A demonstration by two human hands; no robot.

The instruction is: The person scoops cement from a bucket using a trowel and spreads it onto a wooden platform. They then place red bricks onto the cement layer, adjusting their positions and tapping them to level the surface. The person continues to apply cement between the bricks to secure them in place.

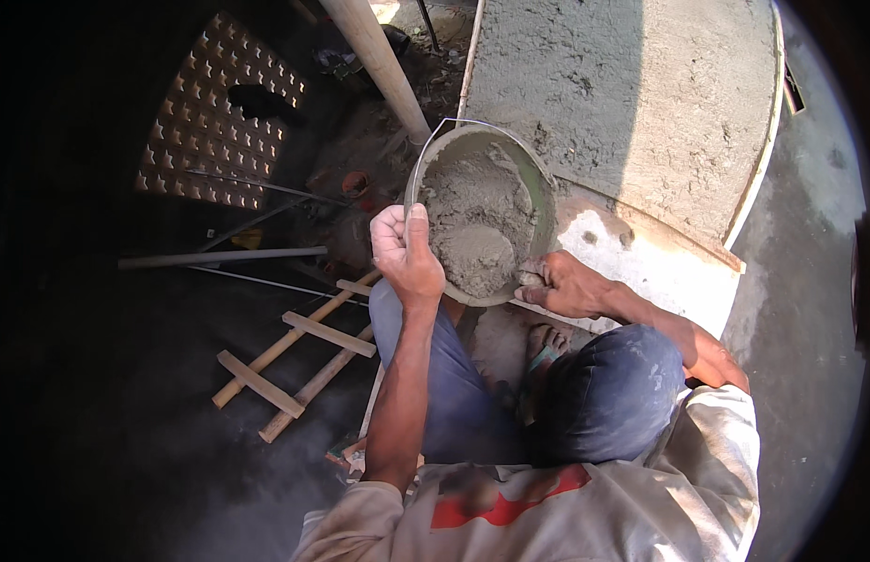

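Note:
A round bucket (pixel 542 192) with a thin wire handle is tilted toward me above my knees. Wet grey mortar (pixel 472 183) fills much of it, and a smoother rounded lump stands out in the lower part. My left hand (pixel 409 253) is closed on the bucket's left rim, thumb up along the edge. At the lower right rim, my right hand (pixel 568 284) is closed around the pale, mortar-covered end of a hand tool (pixel 529 278). The rest of that tool is hidden in or under the mortar, so its kind does not show clearly.
Ahead to the right lies a rough mortar-coated slab (pixel 566 84) with a raised edge. A white-splashed board (pixel 632 248) borders it. A pole (pixel 383 70) rises beyond the bucket. At left are a wooden ladder (pixel 304 361), loose rods and a perforated block wall (pixel 215 122).

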